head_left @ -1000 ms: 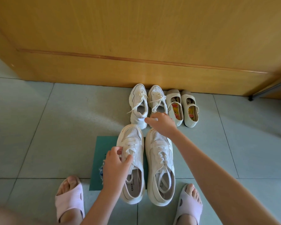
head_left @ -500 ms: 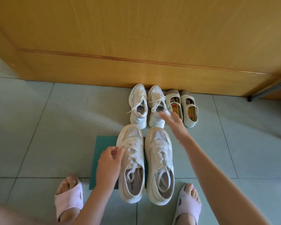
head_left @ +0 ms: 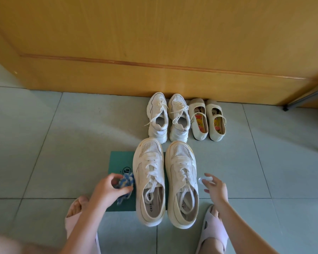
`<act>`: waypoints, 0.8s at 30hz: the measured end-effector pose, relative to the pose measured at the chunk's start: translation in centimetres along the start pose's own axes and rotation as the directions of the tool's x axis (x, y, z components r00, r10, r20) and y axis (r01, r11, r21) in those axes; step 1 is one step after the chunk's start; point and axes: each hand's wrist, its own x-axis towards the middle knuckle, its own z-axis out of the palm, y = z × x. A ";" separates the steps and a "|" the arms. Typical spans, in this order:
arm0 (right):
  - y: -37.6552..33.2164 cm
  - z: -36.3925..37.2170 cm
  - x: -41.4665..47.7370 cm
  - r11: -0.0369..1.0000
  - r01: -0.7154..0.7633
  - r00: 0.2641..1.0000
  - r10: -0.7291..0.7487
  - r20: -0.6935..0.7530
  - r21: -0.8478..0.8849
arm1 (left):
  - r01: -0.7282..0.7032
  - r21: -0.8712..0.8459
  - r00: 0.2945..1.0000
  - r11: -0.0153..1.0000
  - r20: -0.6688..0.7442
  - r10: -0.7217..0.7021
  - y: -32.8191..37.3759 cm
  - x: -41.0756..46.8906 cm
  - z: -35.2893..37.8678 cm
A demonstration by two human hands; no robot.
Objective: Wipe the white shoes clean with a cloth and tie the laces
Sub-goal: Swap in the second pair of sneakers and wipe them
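One wide-angle camera on the person's head looks forward and steeply down, near the tiled floor (head_left: pixel 62 143), with a wooden panel (head_left: pixel 154 33) ahead and slippered feet (head_left: pixel 213 231) at the lower edge.
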 end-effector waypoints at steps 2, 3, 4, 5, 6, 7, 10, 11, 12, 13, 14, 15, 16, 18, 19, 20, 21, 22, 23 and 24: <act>0.3 0.0 -0.1 1.000 0.001 1.000 -0.001 0.005 -0.030 | -0.008 0.031 1.000 0.999 -0.022 0.008 0.0 0.0 0.4; 0.6 0.0 0.0 0.999 0.003 1.000 -0.002 0.017 -0.045 | -0.008 0.060 0.999 0.998 -0.038 0.011 0.1 0.0 0.6; 0.7 0.1 0.0 0.998 0.006 1.000 -0.004 0.030 -0.061 | -0.006 0.078 0.999 0.997 -0.053 0.011 0.2 -0.1 0.8; 0.8 0.1 0.0 0.997 0.007 0.999 -0.005 0.035 -0.079 | -0.003 0.080 0.997 0.997 -0.071 0.008 0.4 -0.3 0.9; 0.8 0.1 0.0 0.995 0.012 0.999 -0.008 0.039 -0.095 | 0.003 0.071 0.996 0.997 -0.092 0.004 0.4 -0.4 1.0; 0.8 0.1 0.0 0.994 0.018 0.999 -0.013 0.044 -0.111 | 0.007 0.053 0.993 0.999 -0.118 0.000 0.3 -0.4 1.0; 0.7 -0.1 0.3 0.972 0.037 0.995 -0.015 0.097 -0.231 | 0.025 -0.008 0.984 1.000 -0.179 -0.026 -0.2 -0.2 0.7; 0.5 -0.3 0.4 0.962 0.038 0.994 -0.009 0.110 -0.271 | 0.030 -0.034 0.983 0.999 -0.180 -0.036 -0.3 -0.2 0.4; 0.3 -0.4 0.5 0.952 0.041 0.994 -0.008 0.108 -0.302 | 0.033 -0.070 0.984 0.997 -0.174 -0.045 -0.2 -0.1 0.1; 0.0 -0.7 0.5 0.944 0.050 0.996 -0.021 0.092 -0.326 | 0.035 -0.122 0.985 0.992 -0.166 -0.055 0.0 0.0 -0.3; -0.3 -1.0 0.5 0.937 0.068 0.997 -0.049 0.065 -0.344 | 0.032 -0.187 0.986 0.982 -0.157 -0.062 0.4 -0.1 -0.8; -0.8 -1.5 0.4 0.932 0.083 0.997 -0.077 0.029 -0.353 | 0.026 -0.260 0.987 0.965 -0.149 -0.066 1.0 -0.3 -1.4; -1.4 -2.0 0.2 0.930 0.098 0.994 -0.110 -0.013 -0.353 | 0.010 -0.332 0.987 0.943 -0.147 -0.063 1.7 -0.6 -2.0; -3.2 -2.8 -0.4 0.940 0.134 0.970 -0.189 -0.151 -0.315 | -0.052 -0.427 0.985 0.903 -0.173 -0.025 3.4 -1.2 -3.1; -4.7 -3.1 -0.8 0.948 0.166 0.943 -0.233 -0.238 -0.272 | -0.090 -0.458 0.982 0.884 -0.189 0.001 4.5 -1.6 -3.7; -6.5 -3.1 -1.4 0.950 0.218 0.906 -0.282 -0.315 -0.225 | -0.125 -0.492 0.979 0.861 -0.202 0.027 5.6 -2.1 -4.1; -8.5 -3.0 -2.1 0.943 0.282 0.874 -0.328 -0.359 -0.176 | -0.154 -0.527 0.978 0.836 -0.205 0.051 6.8 -2.4 -4.5; -10.8 -2.7 -3.1 0.931 0.345 0.860 -0.364 -0.358 -0.117 | -0.172 -0.556 0.978 0.814 -0.198 0.071 8.0 -2.7 -4.8; -13.0 -2.1 -4.2 0.915 0.400 0.865 -0.395 -0.310 -0.049 | -0.181 -0.581 0.979 0.794 -0.186 0.087 9.1 -2.9 -5.0; -15.1 -1.5 -5.6 0.898 0.439 0.878 -0.426 -0.218 0.013 | -0.182 -0.614 0.981 0.768 -0.169 0.097 10.3 -3.1 -5.1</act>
